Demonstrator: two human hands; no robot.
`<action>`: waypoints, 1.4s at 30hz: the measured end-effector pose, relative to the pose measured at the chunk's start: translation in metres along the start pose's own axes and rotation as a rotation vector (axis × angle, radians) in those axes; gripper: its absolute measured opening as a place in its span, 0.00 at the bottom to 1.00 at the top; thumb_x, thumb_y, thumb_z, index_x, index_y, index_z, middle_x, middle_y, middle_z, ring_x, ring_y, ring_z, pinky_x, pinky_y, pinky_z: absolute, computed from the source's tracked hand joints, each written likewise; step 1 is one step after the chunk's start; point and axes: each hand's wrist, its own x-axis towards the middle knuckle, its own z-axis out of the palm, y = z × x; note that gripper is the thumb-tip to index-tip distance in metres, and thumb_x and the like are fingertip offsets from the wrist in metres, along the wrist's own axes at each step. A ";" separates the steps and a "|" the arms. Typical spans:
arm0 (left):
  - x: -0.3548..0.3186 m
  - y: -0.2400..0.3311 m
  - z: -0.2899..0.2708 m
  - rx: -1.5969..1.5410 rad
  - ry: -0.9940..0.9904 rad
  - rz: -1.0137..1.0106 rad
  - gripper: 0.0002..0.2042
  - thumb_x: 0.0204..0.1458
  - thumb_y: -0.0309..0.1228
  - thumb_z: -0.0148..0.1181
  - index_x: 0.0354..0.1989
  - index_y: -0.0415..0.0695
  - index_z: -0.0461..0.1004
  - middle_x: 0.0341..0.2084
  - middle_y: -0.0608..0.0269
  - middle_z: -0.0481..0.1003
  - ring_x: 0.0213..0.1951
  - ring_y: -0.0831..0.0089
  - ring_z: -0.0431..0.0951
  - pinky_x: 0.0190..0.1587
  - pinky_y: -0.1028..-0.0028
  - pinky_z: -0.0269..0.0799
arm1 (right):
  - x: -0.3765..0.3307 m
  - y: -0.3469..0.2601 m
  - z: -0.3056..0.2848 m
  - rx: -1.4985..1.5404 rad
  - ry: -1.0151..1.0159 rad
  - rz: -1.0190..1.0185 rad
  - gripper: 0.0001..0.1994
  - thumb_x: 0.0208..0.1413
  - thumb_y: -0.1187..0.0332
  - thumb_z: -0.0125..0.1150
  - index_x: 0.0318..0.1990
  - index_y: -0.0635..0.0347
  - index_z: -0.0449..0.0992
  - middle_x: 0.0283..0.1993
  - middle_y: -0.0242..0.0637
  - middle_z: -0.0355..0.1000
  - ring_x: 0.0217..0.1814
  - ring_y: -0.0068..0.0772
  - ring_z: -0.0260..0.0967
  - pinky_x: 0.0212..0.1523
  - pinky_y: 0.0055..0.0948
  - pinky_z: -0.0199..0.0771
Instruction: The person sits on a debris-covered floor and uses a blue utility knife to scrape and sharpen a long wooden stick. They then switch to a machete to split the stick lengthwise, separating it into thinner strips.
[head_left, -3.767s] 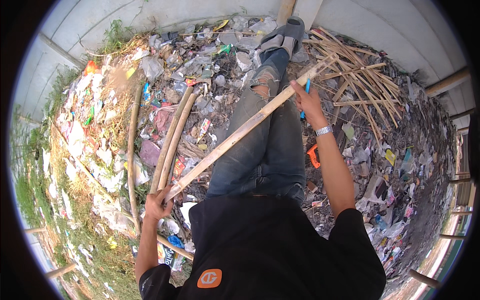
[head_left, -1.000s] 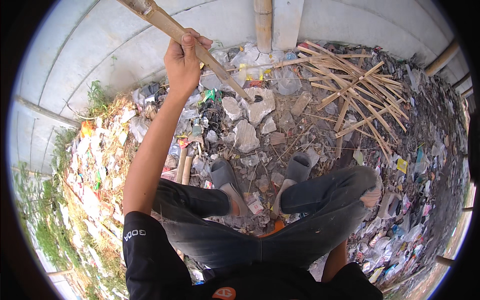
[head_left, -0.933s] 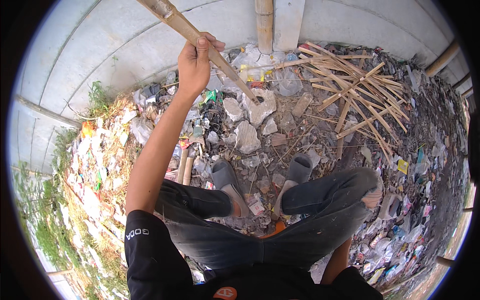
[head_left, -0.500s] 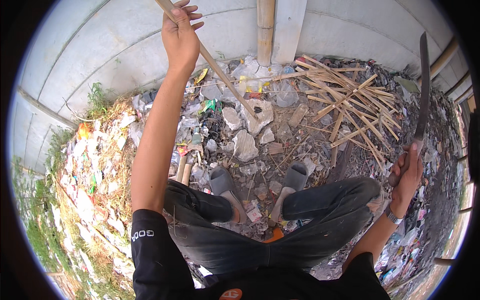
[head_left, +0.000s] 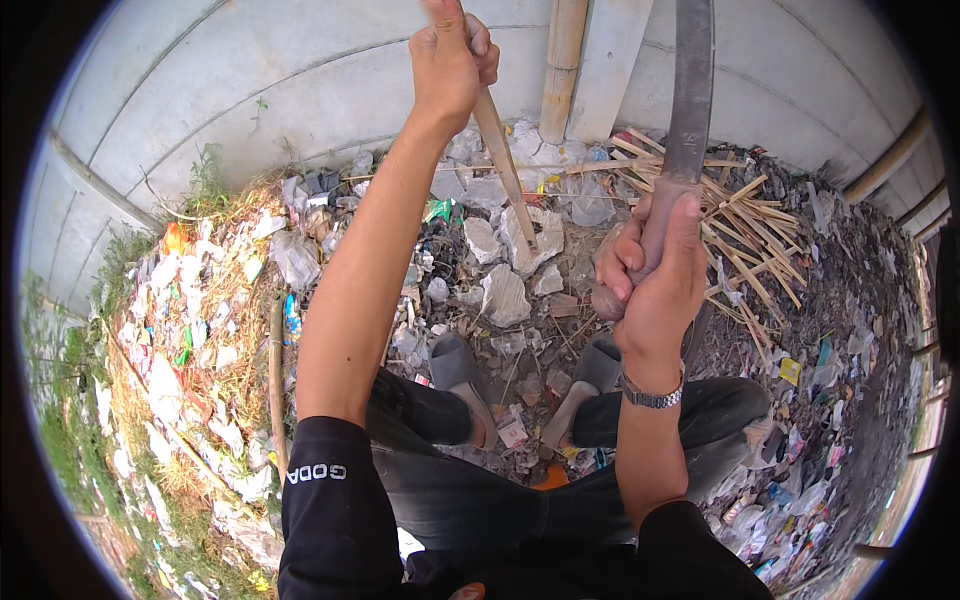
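My left hand (head_left: 450, 70) is closed around a wooden stick (head_left: 504, 155) that slants down and to the right. Its lower end meets a pale, broken chunk of concrete (head_left: 520, 258) on the ground. In my right hand (head_left: 655, 275) I grip a machete by its wooden handle, with the dark, dusty blade (head_left: 689, 100) pointing up, to the right of the stick. The tip of the blade runs out of the picture at the top. Behind my right hand lies a heap of thin split bamboo strips (head_left: 762, 230), partly hidden by the hand.
Litter and rubble cover the ground between my sandalled feet (head_left: 460, 368) and a concrete wall (head_left: 330, 80). A bamboo pole (head_left: 562, 75) stands against that wall beside a pale post (head_left: 608, 80). Dry grass and plastic scraps (head_left: 190, 370) are heaped at the left.
My right hand has brought the machete inward from the far right, near the stick. My left hand appears farther right and higher, with the stick still standing on the concrete chunk.
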 end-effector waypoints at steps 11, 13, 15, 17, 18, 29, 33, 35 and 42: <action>0.017 -0.002 0.009 -0.032 -0.048 -0.057 0.40 0.56 0.78 0.33 0.18 0.48 0.55 0.11 0.72 0.51 0.15 0.78 0.53 0.20 0.74 0.47 | -0.043 0.142 -0.062 -0.127 0.115 0.734 0.20 0.70 0.48 0.57 0.37 0.56 0.66 0.24 0.25 0.57 0.19 0.17 0.54 0.17 0.23 0.58; 0.021 -0.004 -0.003 -0.031 -0.035 -0.050 0.39 0.56 0.78 0.33 0.18 0.49 0.54 0.12 0.72 0.50 0.15 0.78 0.52 0.20 0.74 0.47 | -0.041 0.129 -0.074 -0.126 0.189 0.698 0.21 0.70 0.46 0.56 0.38 0.55 0.67 0.23 0.24 0.56 0.18 0.17 0.54 0.17 0.23 0.58; 0.025 -0.007 -0.010 -0.028 -0.011 -0.051 0.39 0.55 0.78 0.33 0.18 0.49 0.53 0.12 0.73 0.49 0.15 0.78 0.51 0.19 0.73 0.46 | -0.021 0.096 -0.071 -0.056 0.174 0.524 0.23 0.70 0.42 0.51 0.38 0.54 0.66 0.21 0.24 0.55 0.16 0.17 0.52 0.18 0.24 0.58; 0.034 -0.018 -0.018 -0.050 -0.006 -0.082 0.39 0.56 0.78 0.32 0.18 0.49 0.54 0.12 0.73 0.48 0.15 0.78 0.51 0.20 0.74 0.46 | -0.005 0.033 -0.044 0.031 0.099 0.328 0.26 0.70 0.37 0.47 0.38 0.54 0.65 0.19 0.23 0.53 0.15 0.17 0.51 0.20 0.24 0.58; 0.037 -0.022 -0.019 -0.049 -0.023 -0.083 0.39 0.56 0.78 0.32 0.18 0.49 0.54 0.12 0.73 0.48 0.15 0.78 0.51 0.20 0.74 0.46 | 0.002 0.017 -0.035 0.087 0.072 0.194 0.27 0.71 0.38 0.45 0.37 0.55 0.65 0.19 0.24 0.54 0.15 0.18 0.51 0.19 0.24 0.58; 0.038 -0.021 0.001 -0.079 -0.052 -0.101 0.39 0.57 0.77 0.33 0.18 0.48 0.54 0.12 0.73 0.50 0.15 0.78 0.51 0.20 0.74 0.45 | -0.008 0.094 -0.051 -0.085 0.075 0.594 0.26 0.68 0.38 0.52 0.36 0.54 0.66 0.19 0.25 0.52 0.14 0.18 0.49 0.18 0.25 0.57; 0.039 -0.023 0.003 -0.054 -0.012 -0.090 0.38 0.59 0.75 0.34 0.17 0.49 0.55 0.11 0.72 0.52 0.14 0.77 0.53 0.18 0.73 0.47 | 0.015 -0.001 -0.013 0.012 0.048 0.118 0.28 0.69 0.37 0.48 0.36 0.56 0.65 0.19 0.26 0.54 0.14 0.19 0.49 0.18 0.24 0.56; 0.046 -0.034 0.004 -0.088 0.034 -0.134 0.37 0.62 0.72 0.36 0.15 0.50 0.58 0.08 0.70 0.57 0.12 0.75 0.58 0.15 0.73 0.53 | 0.016 -0.025 -0.003 0.147 -0.032 -0.129 0.28 0.70 0.39 0.48 0.35 0.58 0.66 0.19 0.27 0.56 0.16 0.19 0.53 0.17 0.21 0.56; 0.037 -0.022 0.023 -0.068 -0.064 -0.101 0.39 0.57 0.77 0.32 0.18 0.49 0.53 0.12 0.72 0.50 0.15 0.78 0.51 0.19 0.73 0.45 | -0.037 0.150 -0.072 -0.408 -0.107 0.619 0.20 0.68 0.47 0.60 0.39 0.54 0.66 0.21 0.24 0.57 0.16 0.19 0.55 0.23 0.34 0.68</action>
